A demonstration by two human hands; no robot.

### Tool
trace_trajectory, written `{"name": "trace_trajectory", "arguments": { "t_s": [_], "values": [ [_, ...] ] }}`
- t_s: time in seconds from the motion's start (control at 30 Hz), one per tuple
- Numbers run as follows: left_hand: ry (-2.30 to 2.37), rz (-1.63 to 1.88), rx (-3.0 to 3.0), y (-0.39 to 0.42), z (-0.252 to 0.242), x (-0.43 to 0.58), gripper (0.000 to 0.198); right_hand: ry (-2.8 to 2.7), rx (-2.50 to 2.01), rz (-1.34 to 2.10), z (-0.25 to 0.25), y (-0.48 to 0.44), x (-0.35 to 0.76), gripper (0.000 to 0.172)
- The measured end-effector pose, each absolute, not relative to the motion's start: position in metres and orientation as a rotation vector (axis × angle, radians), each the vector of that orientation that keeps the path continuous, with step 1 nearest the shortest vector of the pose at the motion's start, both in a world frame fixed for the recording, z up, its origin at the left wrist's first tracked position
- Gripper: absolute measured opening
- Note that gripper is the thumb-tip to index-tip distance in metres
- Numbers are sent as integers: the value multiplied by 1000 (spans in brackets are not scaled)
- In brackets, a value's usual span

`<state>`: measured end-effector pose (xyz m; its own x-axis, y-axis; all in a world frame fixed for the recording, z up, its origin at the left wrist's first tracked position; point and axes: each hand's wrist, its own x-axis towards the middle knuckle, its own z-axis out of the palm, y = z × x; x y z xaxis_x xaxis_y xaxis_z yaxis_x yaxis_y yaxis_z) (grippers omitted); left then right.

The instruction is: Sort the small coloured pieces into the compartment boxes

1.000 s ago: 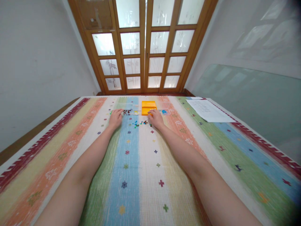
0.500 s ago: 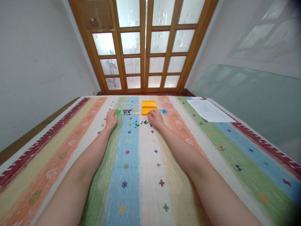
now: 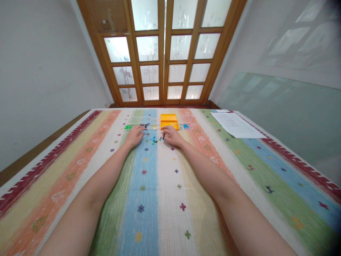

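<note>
Right hand (image 3: 172, 135) in at the small loose pieces (image 3: 155, 140) on the striped cloth (image 3: 142, 188), fingers curled at the edge of the scatter — whether they pinch one, I can't tell! Left hand (image 3: 135, 136) is beside the dark pieces (image 3: 144, 125), its grip unclear too — and the open yellow box (image 3: 168, 117) lies just beyond the right hand

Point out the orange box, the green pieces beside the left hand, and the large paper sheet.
Orange box (image 3: 168, 117): head view, on its far half.
Green pieces (image 3: 128, 127): head view, middle of the cluster.
Paper sheet (image 3: 236, 125): head view, middle of its face.
</note>
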<state>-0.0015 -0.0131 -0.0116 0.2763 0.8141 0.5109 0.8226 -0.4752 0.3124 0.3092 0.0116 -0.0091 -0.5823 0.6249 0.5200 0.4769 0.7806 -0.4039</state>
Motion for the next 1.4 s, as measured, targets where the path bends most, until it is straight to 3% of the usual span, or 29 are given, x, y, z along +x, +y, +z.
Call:
{"name": "trace_trajectory", "arguments": {
  "t_s": [0.47, 0.83, 1.4],
  "values": [
    [-1385, -840, -2673, -26, -4, 24, 30, -2464, -727, 339, -9, 2, 300, 14],
    [-1080, -658, -2964, -50, 14, 57, 31, -2214, -850, 319, -17, 16, 308, 17],
    [-1157, -485, -2859, -57, 16, 66, 34, -2232, -823, 293, -19, 16, 307, 11]
  ]
}}
